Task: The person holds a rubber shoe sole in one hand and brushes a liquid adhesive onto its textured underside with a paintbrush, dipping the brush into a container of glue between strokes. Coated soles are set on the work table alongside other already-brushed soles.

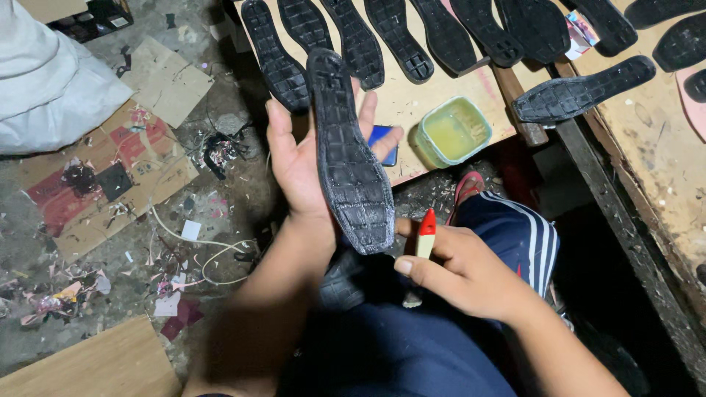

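Dark blue trousers [412,353] with white side stripes fill the near view, the person's lap under both hands. Right hand [460,272] keeps a closed grip on a small brush handle [426,234] — pale wood with a red tip, pointing up. Just beside it, the left hand [301,165] is cupped open behind a black shoe sole [349,158], fingers spread along its back, tread side facing up, toe end near the brush. Beyond, on the plywood surface [412,103], a pale green tub of yellowish glue [454,131] sits close to the edge, with a row of black soles [382,33] further back. Left of that, the floor [169,220] is littered with cardboard and scraps.
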The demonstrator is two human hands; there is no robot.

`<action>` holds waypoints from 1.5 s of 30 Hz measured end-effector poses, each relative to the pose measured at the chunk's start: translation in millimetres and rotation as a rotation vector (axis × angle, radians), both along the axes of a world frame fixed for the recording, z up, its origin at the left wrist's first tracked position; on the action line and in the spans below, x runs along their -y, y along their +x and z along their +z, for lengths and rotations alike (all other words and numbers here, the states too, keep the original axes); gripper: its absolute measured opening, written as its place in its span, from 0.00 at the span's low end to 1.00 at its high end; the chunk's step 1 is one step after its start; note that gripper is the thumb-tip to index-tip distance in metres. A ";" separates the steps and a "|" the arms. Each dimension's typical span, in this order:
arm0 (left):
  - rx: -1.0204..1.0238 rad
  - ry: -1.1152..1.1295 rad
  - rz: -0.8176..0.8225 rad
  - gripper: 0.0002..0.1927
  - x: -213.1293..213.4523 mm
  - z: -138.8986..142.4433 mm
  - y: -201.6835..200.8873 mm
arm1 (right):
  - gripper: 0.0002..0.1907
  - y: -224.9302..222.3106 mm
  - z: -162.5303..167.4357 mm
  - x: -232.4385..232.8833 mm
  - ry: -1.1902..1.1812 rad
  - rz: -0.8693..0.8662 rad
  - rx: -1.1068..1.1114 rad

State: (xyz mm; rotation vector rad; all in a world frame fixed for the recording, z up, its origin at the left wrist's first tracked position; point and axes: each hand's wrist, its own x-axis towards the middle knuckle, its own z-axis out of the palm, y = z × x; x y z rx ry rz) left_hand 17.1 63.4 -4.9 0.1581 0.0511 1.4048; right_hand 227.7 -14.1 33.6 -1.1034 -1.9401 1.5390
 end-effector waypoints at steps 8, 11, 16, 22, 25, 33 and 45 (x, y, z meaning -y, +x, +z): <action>0.144 0.062 -0.178 0.50 17.5 13.3 7.5 | 0.14 21.0 11.7 -2.5 0.178 -0.039 0.011; 0.071 0.096 -0.195 0.51 17.9 20.3 5.4 | 0.12 32.5 11.8 -2.3 0.193 -0.243 -0.240; 0.133 0.121 -0.273 0.54 17.7 21.9 8.9 | 0.10 28.4 17.3 2.5 0.427 -0.315 -0.305; 0.111 0.108 -0.255 0.52 12.1 17.0 11.2 | 0.14 7.8 27.1 0.7 0.714 -0.212 -0.036; 0.130 0.084 -0.225 0.52 3.9 16.0 9.2 | 0.12 -0.2 24.1 9.4 0.683 -0.108 -0.055; 0.103 0.034 -0.161 0.51 -2.9 11.4 4.7 | 0.12 25.7 22.3 20.2 0.505 -0.156 -0.134; 0.121 0.125 -0.190 0.47 -6.6 7.0 14.1 | 0.12 31.3 11.4 30.0 0.545 -0.327 -0.178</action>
